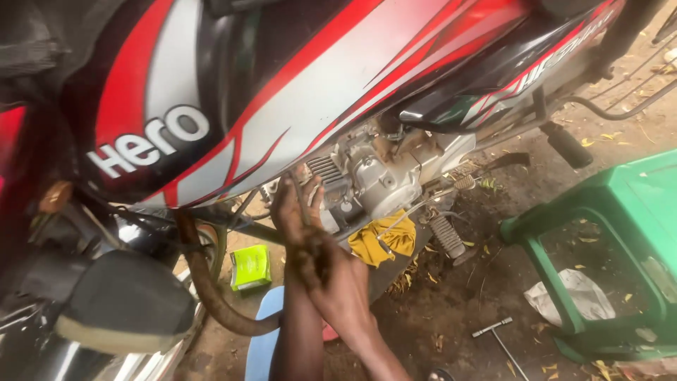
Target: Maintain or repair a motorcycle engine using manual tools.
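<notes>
Both greasy hands, the left hand (293,204) and right hand (331,271), press together beside the engine (367,176), their grip unclear, with a yellow rag (384,243), green box (251,267) and green stool (613,233) nearby.

— Where does your head camera sit?

— It sits above the motorcycle's fuel tank (282,92), so close that the painted panel fills the upper half of your view. You look down and forward along the bike's side.

— What lies below that?

— The engine (374,176) is in mid-frame, near you, with your hands (317,240) reaching up from the bottom edge. Beyond it you see the dirt ground (458,310), and a green stool (606,247) stands at the right edge. There is only this one view.
</notes>
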